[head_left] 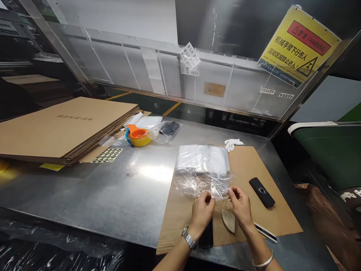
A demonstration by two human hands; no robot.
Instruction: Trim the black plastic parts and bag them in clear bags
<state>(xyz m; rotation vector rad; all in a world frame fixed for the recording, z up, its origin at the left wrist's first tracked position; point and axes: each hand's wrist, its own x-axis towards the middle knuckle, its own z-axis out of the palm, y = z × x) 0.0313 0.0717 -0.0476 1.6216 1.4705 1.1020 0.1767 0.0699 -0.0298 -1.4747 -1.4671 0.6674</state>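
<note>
My left hand (202,211) is closed in a pinch at the near edge of a clear plastic bag (201,184), which spreads out crinkled. The bag's near right corner is pinched between the thumb and finger of my right hand (241,206). Just beyond lies a stack of clear plastic bags (201,159). Below my left wrist is a black object (207,235), partly covered by the hand. A beige rounded piece (228,221) rests between my wrists. To the right lies a black slab-shaped object (262,192) with a round ring on it.
A cardboard sheet (175,226) lies under the work on the metal table (126,192). Around it are a white glove (233,143), a black-and-white strip (265,232), an orange-yellow tape dispenser (138,136), round stickers (107,155) and stacked cardboard (67,128). A green conveyor (327,150) stands right.
</note>
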